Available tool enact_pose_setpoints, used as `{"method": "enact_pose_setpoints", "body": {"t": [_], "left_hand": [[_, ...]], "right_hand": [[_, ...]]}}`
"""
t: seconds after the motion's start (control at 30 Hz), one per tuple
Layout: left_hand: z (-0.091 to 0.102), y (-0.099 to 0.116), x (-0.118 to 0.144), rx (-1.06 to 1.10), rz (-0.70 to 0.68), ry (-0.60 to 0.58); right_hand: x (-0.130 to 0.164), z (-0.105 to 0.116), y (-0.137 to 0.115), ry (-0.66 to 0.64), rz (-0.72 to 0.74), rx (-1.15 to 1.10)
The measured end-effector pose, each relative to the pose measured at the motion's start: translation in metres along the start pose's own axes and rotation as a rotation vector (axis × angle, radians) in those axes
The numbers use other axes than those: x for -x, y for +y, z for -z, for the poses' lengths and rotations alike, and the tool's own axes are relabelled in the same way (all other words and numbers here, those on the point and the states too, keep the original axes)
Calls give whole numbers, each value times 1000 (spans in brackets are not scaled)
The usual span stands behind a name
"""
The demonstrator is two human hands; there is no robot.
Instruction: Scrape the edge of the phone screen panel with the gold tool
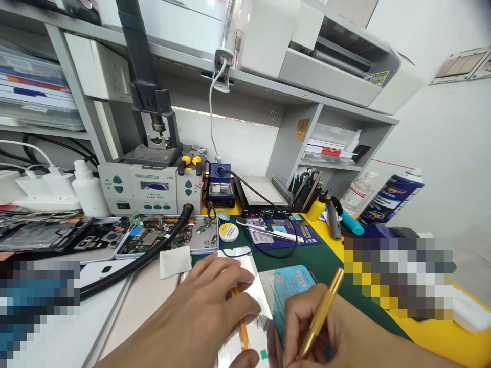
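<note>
My left hand (207,312) lies flat on a white phone panel (251,278) with an orange flex strip (242,332), pressing it onto the mat. My right hand (326,332) grips a gold-coloured pen-like tool (322,309), its tip pointing down near the panel's lower right side. A light blue card (293,286) lies just right of the panel, partly under my right hand. The tool's tip is hidden behind my fingers.
A grey hot-air station (149,186) with a black hose (153,250) stands behind. An opened phone (169,235), solder wire tin (228,232), blue iron stand (219,184), black hot plate (264,197), tweezers holder (307,189) and bottles (387,197) crowd the green mat (326,255).
</note>
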State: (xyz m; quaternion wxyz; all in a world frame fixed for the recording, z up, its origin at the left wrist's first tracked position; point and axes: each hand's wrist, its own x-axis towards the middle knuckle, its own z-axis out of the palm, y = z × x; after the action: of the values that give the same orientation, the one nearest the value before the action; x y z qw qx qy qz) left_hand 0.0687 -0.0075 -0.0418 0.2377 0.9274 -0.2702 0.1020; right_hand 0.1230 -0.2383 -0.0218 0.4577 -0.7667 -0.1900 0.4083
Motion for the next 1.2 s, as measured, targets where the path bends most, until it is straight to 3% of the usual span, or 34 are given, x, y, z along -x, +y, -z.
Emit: {"method": "enact_pose_setpoints", "body": {"t": [0.13,0.37,0.47,0.63,0.73,0.87,1.0,1.2], "left_hand": [[1,4,0,-43,-39,111],[-5,-1,1,-61,-31,145],[-8,-5,2,-26,-19,103],[1,-2,4,52,91,-64],[-1,-6,4,59,102,-63],[-9,-13,4,77,12,36],[0,-5,5,57,99,-63],[5,2,8,49,122,-85]], "right_hand": [[-2,2,0,-39,-25,-26],[-6,4,6,-82,-17,-92],[-7,4,7,-77,-18,-94],[-6,6,4,-88,0,-73],[-7,6,5,-75,-11,-61],[-8,6,7,-95,4,-91],[-6,6,3,-102,5,-61],[0,2,-1,-10,24,-27]]}}
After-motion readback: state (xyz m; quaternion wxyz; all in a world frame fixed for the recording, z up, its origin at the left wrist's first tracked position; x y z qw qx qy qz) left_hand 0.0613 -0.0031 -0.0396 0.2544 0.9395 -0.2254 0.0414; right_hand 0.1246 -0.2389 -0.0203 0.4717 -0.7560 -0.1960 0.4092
